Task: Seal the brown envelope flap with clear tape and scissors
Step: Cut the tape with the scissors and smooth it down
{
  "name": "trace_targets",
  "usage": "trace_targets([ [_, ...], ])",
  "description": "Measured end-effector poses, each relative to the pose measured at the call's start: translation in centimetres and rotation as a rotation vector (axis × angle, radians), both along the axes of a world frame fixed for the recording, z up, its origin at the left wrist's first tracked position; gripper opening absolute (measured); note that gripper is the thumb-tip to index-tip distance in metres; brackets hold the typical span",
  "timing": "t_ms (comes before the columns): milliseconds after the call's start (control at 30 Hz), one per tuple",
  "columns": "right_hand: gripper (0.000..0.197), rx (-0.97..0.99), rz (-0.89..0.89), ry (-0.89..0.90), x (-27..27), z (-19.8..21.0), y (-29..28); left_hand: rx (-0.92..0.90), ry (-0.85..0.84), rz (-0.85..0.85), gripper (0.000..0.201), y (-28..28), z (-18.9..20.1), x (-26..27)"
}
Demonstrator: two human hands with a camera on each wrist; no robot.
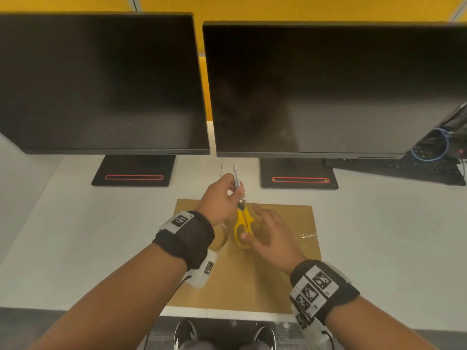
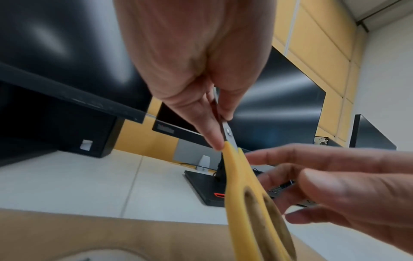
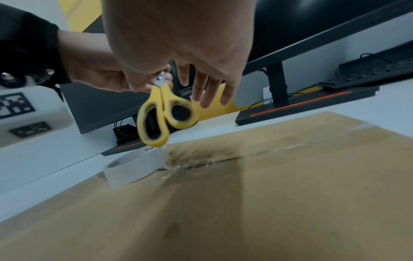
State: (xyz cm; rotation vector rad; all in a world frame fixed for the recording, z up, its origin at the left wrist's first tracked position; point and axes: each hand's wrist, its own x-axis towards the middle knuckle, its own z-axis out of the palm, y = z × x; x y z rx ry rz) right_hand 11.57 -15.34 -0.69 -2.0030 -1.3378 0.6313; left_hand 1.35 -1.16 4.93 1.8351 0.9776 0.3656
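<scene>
My left hand (image 1: 222, 195) grips the yellow-handled scissors (image 1: 243, 223) by their shut blades, handles hanging down toward me above the brown envelope (image 1: 252, 279). In the left wrist view the fingers pinch the blades of the scissors (image 2: 250, 185) near the pivot. My right hand (image 1: 267, 233), fingers spread and relaxed, hovers beside the handle loops, thumb close to them; it holds nothing. A strip of clear tape (image 1: 307, 234) shines across the envelope. The roll of clear tape (image 3: 136, 167) stands on the envelope's left part under the scissors (image 3: 165, 114), partly hidden behind my left wrist in the head view.
Two dark monitors (image 1: 101, 79) (image 1: 328, 87) on black bases (image 1: 134, 176) stand behind the envelope on the white desk (image 1: 75, 236). A black keyboard (image 1: 404, 168) and blue cable lie at the far right. My shoes show below the desk edge.
</scene>
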Motion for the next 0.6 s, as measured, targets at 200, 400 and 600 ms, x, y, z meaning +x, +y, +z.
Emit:
trace_targets([
  [200, 0.078, -0.076, 0.018, -0.163, 1.7, -0.9, -0.9, -0.066, 0.007, 0.008, 0.008, -1.6, -0.9, 2.5],
  [400, 0.074, -0.162, 0.093, -0.369, 2.0, -1.3, -2.0, -0.082, 0.038, 0.009, 0.016, -2.1, -1.6, 2.7],
  [600, 0.071, -0.139, 0.102, -0.094, 1.1, -1.4, -1.8, -0.055, 0.067, 0.022, 0.017, -1.7, -2.2, 2.1],
])
